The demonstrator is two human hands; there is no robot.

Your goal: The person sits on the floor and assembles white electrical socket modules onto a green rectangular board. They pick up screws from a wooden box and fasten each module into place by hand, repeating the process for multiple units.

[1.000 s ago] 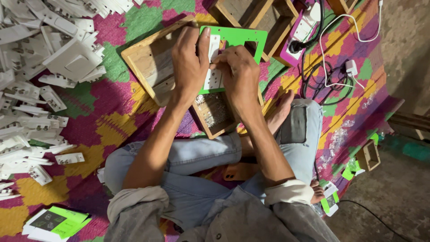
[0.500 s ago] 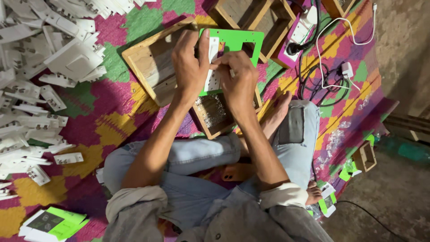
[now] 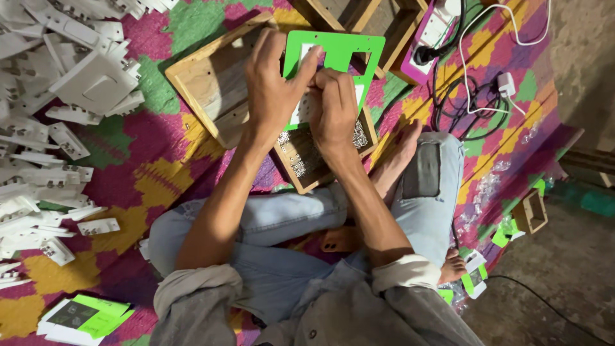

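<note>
From the head camera, the left hand (image 3: 272,86) and right hand (image 3: 333,106) were both pinched shut on a green plastic frame (image 3: 336,54), held tilted just above a small wooden screw tray (image 3: 307,160).

Hands (image 3: 301,96) closer together on green plate (image 3: 339,57)

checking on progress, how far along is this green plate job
Early. In hand: both the left hand and right hand hold a green plate and press a white piece into it. One finished-looking purple board lies beyond. Left: a big pile of white parts and a wooden tray of screws.
</note>
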